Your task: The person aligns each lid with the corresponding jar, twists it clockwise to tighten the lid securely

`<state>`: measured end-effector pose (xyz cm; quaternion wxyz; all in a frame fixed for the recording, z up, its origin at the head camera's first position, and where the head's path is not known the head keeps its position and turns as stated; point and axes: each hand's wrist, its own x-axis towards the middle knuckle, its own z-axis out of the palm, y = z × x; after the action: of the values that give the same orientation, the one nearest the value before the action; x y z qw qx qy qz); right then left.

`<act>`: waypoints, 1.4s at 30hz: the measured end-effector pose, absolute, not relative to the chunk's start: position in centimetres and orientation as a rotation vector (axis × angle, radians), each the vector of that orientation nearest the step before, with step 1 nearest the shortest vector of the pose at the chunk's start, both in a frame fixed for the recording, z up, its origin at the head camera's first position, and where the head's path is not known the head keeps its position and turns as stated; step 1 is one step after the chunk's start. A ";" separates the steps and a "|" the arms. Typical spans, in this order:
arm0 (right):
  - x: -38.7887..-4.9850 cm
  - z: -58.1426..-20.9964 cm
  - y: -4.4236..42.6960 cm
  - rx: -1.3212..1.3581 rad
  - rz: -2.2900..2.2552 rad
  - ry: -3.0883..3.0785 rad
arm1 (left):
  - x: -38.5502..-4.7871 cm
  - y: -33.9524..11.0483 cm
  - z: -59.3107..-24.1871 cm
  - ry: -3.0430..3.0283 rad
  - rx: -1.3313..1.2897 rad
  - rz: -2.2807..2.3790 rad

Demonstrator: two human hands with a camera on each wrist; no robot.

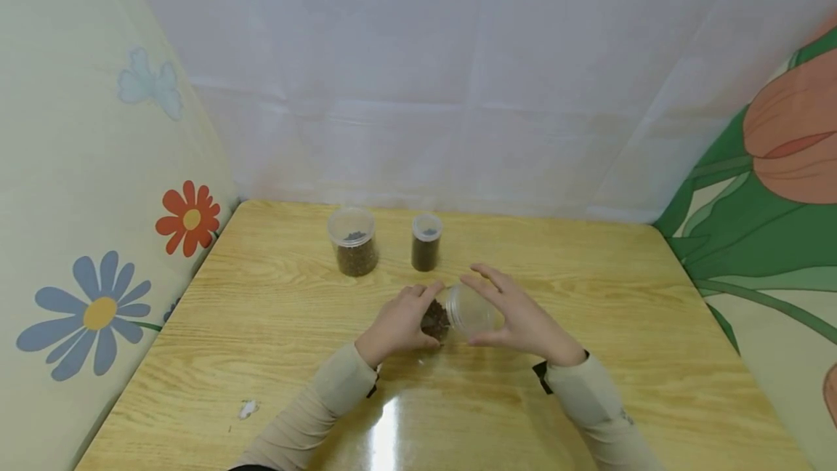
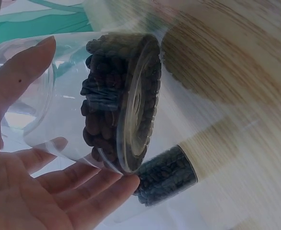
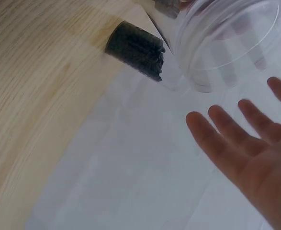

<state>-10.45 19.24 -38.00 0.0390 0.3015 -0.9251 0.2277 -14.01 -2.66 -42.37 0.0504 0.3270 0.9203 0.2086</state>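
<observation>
A clear plastic jar (image 1: 466, 311) with dark beans (image 2: 109, 100) in its bottom is gripped by my left hand (image 1: 402, 322), thumb on one side and fingers on the other. In the head view the jar's wide end is toward the right and the beans are at the left. My right hand (image 1: 523, 318) is spread around the wide end. In the right wrist view its fingers (image 3: 217, 136) are straight and show a gap to the clear wall. Whether a see-through lid covers that end, I cannot tell.
Behind the hands, a wide clear jar (image 1: 356, 256) of brown contents and a slimmer jar (image 1: 425, 249) of dark contents stand upright on the wooden table (image 1: 281, 296). A small white scrap (image 1: 248, 409) lies at front left. A white sheet (image 1: 418, 93) hangs along the back edge.
</observation>
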 end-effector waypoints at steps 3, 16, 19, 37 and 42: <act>-10.5 -38.1 19.3 0.983 0.717 -2.847 | -14.0 -2.7 -42.4 2.804 0.995 0.613; -10.6 -38.1 18.7 0.830 0.685 -2.911 | -13.9 -2.6 -42.3 2.810 1.005 0.627; -10.5 -38.1 18.6 0.793 0.669 -2.924 | -13.9 -2.7 -42.2 2.812 1.010 0.626; -10.9 -39.0 19.3 1.081 0.675 -2.679 | -14.0 -2.9 -42.4 2.813 1.001 0.632; -10.8 -38.9 19.3 1.090 0.694 -2.727 | -14.0 -2.9 -42.4 2.807 0.987 0.629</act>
<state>-10.85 19.30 -38.93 0.0622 0.3605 -0.9019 0.2294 -14.00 -2.93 -42.41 0.0504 0.3240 0.9219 0.2064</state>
